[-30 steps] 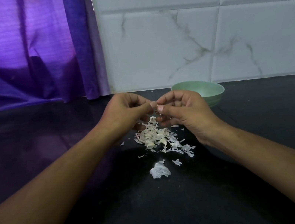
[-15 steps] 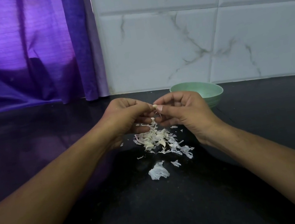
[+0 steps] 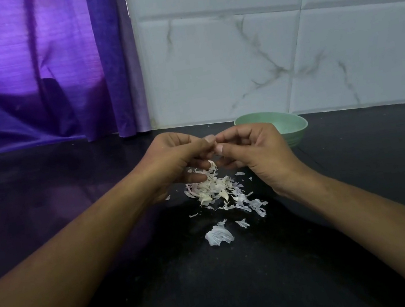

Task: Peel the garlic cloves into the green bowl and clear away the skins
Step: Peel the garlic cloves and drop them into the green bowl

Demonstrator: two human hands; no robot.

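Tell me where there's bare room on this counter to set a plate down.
Left: the wide dark counter between the curtain and the left hand. Right: the stretch beyond the bowl, below the tiled wall. Crowded in the middle: it and the right hand pinch a clove above the skins.

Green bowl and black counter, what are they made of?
The green bowl looks like matte plastic, maybe melamine: even pastel colour, thin rim, little shine. The counter looks like polished dark stone: black, finely speckled, softly reflecting the purple curtain.
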